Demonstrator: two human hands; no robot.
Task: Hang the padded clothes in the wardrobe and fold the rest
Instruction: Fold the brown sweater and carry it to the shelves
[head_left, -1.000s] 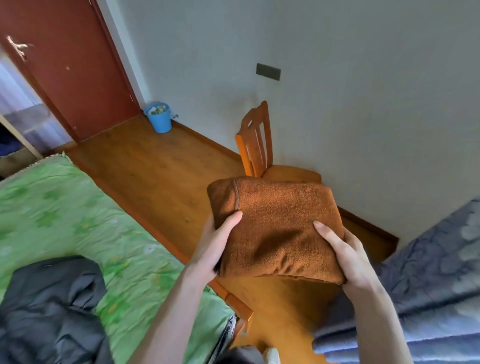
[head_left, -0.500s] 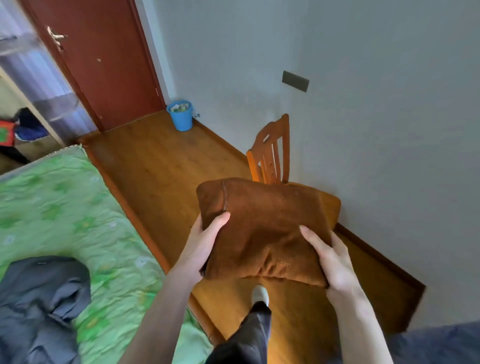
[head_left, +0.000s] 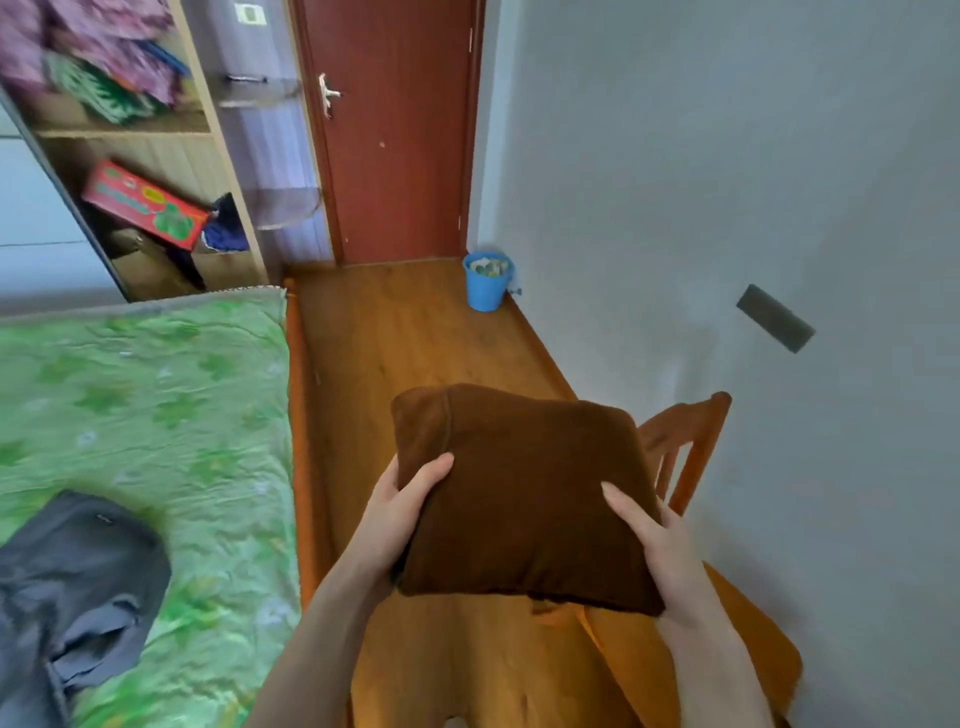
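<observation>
Gripping folded brown garment: left hand, right hand | over wooden floor | green bed beside

A plain brown folded fleece garment, a green flower-patterned bedsheet, a dark grey padded jacket, a blue plastic bucket.

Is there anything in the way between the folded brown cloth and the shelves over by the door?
Nothing visible blocks it. Both hands, left and right, hold the folded brown cloth over bare wooden floor. The bed lies left, the chair right, the blue bucket by the wall, leaving the way to the shelves open.
</observation>
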